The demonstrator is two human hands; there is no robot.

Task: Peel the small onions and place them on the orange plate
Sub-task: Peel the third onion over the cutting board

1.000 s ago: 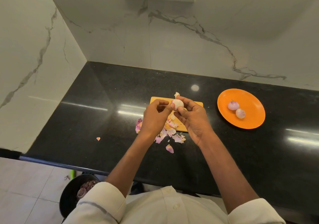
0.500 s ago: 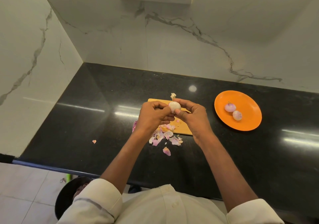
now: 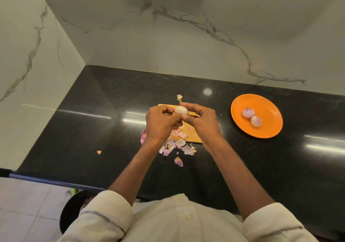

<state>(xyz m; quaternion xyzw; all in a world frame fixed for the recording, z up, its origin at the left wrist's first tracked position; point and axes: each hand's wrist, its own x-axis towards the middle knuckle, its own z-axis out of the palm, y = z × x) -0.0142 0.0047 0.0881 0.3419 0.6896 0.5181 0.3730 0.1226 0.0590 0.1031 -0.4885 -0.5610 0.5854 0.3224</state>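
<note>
Since a second ago we have drawn our left hand [image 3: 162, 122] and right hand [image 3: 200, 121] closer, both clamped on the nearly bare onion [image 3: 181, 110] above the cutting board [image 3: 195, 139], a skin strip [image 3: 179, 98] lifting, so the orange plate [image 3: 268, 129] comes next.

Both bare forearms rise from rolled cream sleeves at 6 o'clock and converge toward the centre of the view. The left hand [image 3: 161, 124] shows its back to the camera, its fingers curled inward and gripping the small pale round onion [image 3: 181, 110] at its 1 o'clock side. The right hand [image 3: 202, 122], just beside it at 3 o'clock, pinches the same onion between its thumb and its bent fingers. The two hands touch at the fingertips.
</note>
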